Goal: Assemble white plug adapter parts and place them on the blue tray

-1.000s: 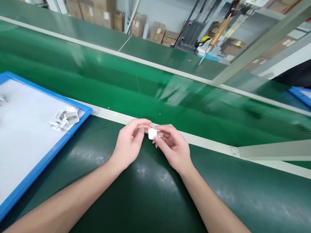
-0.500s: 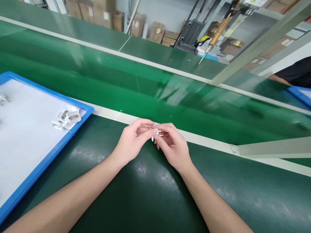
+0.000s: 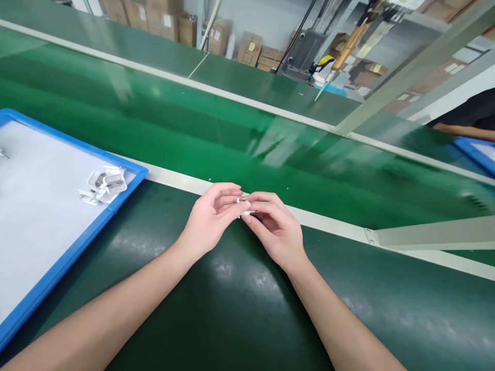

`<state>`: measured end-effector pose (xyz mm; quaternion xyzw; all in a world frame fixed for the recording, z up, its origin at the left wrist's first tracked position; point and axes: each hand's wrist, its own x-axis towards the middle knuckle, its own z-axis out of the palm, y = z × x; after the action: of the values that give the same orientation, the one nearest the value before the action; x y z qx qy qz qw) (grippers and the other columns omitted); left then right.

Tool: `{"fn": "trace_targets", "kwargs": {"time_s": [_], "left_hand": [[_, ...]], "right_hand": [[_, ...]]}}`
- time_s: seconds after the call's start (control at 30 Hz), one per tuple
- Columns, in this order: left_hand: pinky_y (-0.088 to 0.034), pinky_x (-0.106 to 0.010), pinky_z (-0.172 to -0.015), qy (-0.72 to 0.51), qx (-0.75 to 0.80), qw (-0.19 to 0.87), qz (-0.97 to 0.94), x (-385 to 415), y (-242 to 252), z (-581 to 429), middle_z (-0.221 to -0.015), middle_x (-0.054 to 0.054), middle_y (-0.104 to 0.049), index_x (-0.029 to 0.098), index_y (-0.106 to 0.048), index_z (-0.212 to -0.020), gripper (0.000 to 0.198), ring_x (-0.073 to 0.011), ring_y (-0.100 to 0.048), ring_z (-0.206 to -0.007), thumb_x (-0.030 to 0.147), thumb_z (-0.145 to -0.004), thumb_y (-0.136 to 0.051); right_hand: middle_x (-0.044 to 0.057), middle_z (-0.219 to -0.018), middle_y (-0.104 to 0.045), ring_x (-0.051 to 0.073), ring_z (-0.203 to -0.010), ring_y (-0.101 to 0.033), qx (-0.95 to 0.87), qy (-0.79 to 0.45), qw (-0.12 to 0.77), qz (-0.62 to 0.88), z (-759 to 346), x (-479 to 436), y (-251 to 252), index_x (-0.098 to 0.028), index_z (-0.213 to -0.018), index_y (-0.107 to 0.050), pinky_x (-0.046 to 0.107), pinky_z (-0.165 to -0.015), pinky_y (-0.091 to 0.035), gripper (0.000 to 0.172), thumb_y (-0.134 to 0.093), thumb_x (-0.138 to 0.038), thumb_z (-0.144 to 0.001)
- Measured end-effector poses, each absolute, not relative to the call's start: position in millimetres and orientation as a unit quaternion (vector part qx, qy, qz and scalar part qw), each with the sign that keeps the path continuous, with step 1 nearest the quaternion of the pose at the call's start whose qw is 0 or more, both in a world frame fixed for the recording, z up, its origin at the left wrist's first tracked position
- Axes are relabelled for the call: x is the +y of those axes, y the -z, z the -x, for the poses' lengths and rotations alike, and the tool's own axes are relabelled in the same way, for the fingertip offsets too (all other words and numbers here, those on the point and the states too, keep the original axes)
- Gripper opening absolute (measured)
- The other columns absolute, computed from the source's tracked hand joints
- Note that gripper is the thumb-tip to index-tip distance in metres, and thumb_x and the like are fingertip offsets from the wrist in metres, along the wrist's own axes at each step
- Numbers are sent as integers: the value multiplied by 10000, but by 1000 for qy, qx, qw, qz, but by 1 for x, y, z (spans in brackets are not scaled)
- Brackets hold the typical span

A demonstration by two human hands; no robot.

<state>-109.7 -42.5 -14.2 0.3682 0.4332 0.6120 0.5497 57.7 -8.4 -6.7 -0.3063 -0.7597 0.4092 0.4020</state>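
Observation:
My left hand (image 3: 203,221) and my right hand (image 3: 280,232) meet over the near edge of the dark green bench. Between their fingertips is a small white plastic plug part (image 3: 246,213) with thin metal pins pointing right. Both hands are closed on it, thumbs on the near side; the fingers hide most of its shape. To the left, a blue-rimmed tray (image 3: 73,257) with a white bottom holds a small heap of white plastic pieces (image 3: 105,184) with metal bits. Another small piece (image 3: 3,153) is cut off at the left frame edge.
Beyond the bench's pale edge strip runs a shiny green conveyor belt (image 3: 185,149). Pale metal posts (image 3: 425,234) rise at the right. Across the belt are cardboard boxes (image 3: 249,49), hanging tools (image 3: 351,44), and a person's arm (image 3: 464,131) beside another blue-rimmed tray (image 3: 477,152).
The plug part has turned slightly in my fingers, and its pins now show less. Small specks on the green belt have shifted to the right. My hands stay in nearly the same place.

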Motion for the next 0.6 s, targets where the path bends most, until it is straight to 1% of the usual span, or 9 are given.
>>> {"fn": "trace_targets", "kwargs": {"time_s": [0.1,0.17,0.23,0.3,0.37,0.43,0.53,0.6], "left_hand": [[-532,-392,-1011,-604,450,538,-378,-43,16,110,-1131,-85,-725,187,-642,-1099,343,-239,-680,-1122,459,-901,-708],[-546,-383,-983,-610,434,549,-372,-43,17,109,-1142,-92,-718,180,-648,-1093,386,-233,-681,-1106,539,-963,-596],[-558,-369,-953,-615,420,557,-367,-43,18,108,-1139,-93,-713,174,-655,-1086,416,-220,-685,-1073,558,-998,-520],[-565,-344,-925,-606,430,551,-381,-43,18,108,-1082,-75,-720,176,-662,-1081,333,-199,-691,-1019,485,-983,-585],[-568,-317,-902,-592,442,538,-405,-42,18,108,-1036,-57,-720,178,-674,-1067,230,-181,-693,-976,366,-934,-676],[-574,-302,-881,-591,438,531,-421,-41,18,107,-1043,-58,-714,175,-686,-1044,192,-176,-692,-965,278,-885,-721],[-583,-310,-872,-600,430,528,-420,-37,19,106,-1070,-77,-708,165,-691,-1021,180,-181,-694,-963,240,-861,-730],[-581,-328,-899,-599,433,524,-424,-34,19,105,-1080,-85,-715,167,-693,-1028,197,-191,-701,-979,248,-855,-741]], "right_hand": [[65,-1171,-633,224,-1122,-641,-759,-409,403,307,-58,-10,6,-314,-1080,-747,397,-933,-590,192,-693,-181,-952],[61,-1187,-623,224,-1133,-635,-743,-424,420,304,-59,-11,6,-325,-1082,-749,400,-946,-590,218,-702,-166,-941],[59,-1205,-608,223,-1144,-630,-727,-440,432,302,-59,-10,7,-328,-1077,-752,404,-964,-588,225,-707,-159,-935],[62,-1195,-607,220,-1127,-634,-721,-446,432,308,-58,-9,8,-315,-1048,-757,398,-961,-590,189,-708,-172,-935],[65,-1160,-617,217,-1094,-647,-713,-449,432,321,-57,-8,8,-296,-1012,-755,390,-952,-596,129,-715,-201,-934],[58,-1121,-624,212,-1069,-658,-698,-462,437,329,-55,-5,9,-290,-1008,-740,381,-958,-599,104,-743,-237,-919],[38,-1103,-623,198,-1063,-672,-680,-479,440,338,-53,-1,10,-309,-1052,-720,349,-976,-596,162,-772,-293,-899],[33,-1110,-622,194,-1060,-681,-686,-473,429,349,-53,2,11,-319,-1064,-716,328,-974,-598,164,-760,-344,-909]]}}
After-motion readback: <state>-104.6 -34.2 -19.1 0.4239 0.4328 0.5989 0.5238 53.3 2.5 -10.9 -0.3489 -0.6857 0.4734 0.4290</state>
